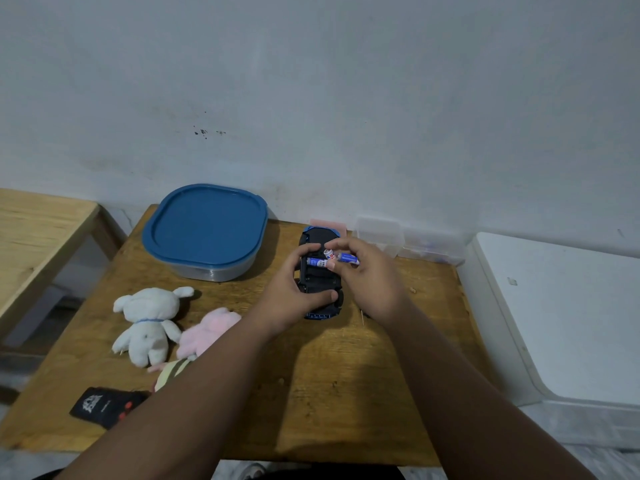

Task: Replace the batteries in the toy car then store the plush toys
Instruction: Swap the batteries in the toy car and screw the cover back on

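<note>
The blue and black toy car (pixel 320 292) lies upside down on the wooden table (pixel 311 393). My left hand (pixel 291 299) grips it from the left side, thumb across its near end. My right hand (pixel 363 282) pinches blue and white batteries (pixel 346 258) over the car's underside. One blue battery (pixel 317 262) lies across the open battery bay. A white plush toy (pixel 147 323) and a pink plush toy (pixel 207 330) lie at the left of the table. A striped plush (pixel 173 372) is partly hidden by my left forearm.
A clear container with a blue lid (pixel 206 230) stands at the back left. A black remote control (pixel 104 407) lies near the front left edge. Small clear plastic boxes (pixel 408 244) sit against the wall. A white surface (pixel 561 313) lies to the right, another wooden table (pixel 38 237) to the left.
</note>
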